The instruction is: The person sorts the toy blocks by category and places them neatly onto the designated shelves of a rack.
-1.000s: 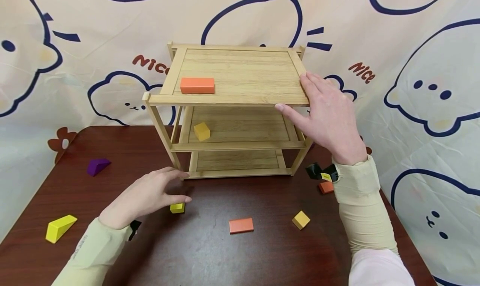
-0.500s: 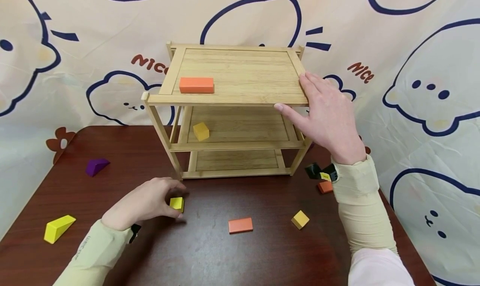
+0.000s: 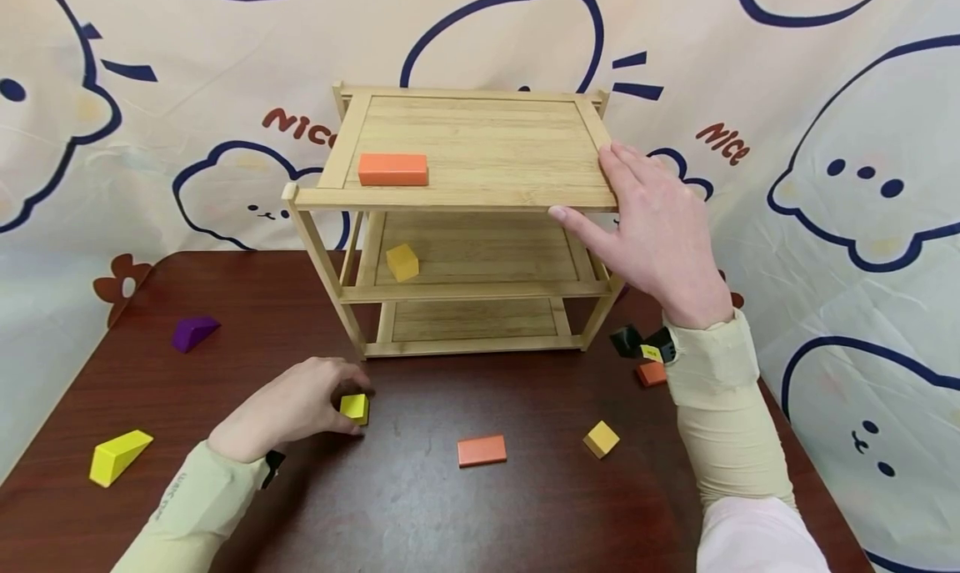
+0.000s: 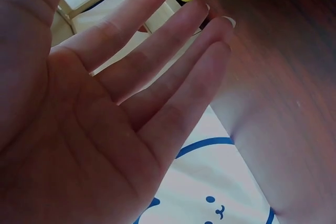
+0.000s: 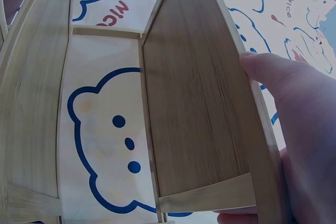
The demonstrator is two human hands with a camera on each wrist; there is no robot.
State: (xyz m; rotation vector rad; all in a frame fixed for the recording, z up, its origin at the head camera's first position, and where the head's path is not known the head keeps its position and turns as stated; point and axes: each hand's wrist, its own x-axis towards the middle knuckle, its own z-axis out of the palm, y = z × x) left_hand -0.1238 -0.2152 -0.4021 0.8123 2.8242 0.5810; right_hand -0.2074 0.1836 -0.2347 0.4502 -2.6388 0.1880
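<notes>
left hand [image 3: 288,406]: thumb and fingers pinch a yellow block [image 3: 354,409] on the worktop [image 3: 405,515], just before the left end of the wooden rack [image 3: 472,196]. right hand [image 3: 660,231]: thumb and fingers spread, resting on the rack's near right corner. nearby: red block [image 3: 482,451], orange-yellow cube [image 3: 602,439]; right sleeve [image 3: 712,360] partly covers a second red block [image 3: 652,374]. far left, yellow wedge [image 3: 120,456], purple wedge [image 3: 195,333]. rack bears an orange block [image 3: 392,170] on top, a cube [image 3: 402,262] mid-shelf. left wrist view shows the palm, right wrist view the top board's underside; head view shows neither.

Repeated brown-red "Nice" lettering [image 3: 723,143] on the cartoon-printed backdrop [image 3: 247,64].
</notes>
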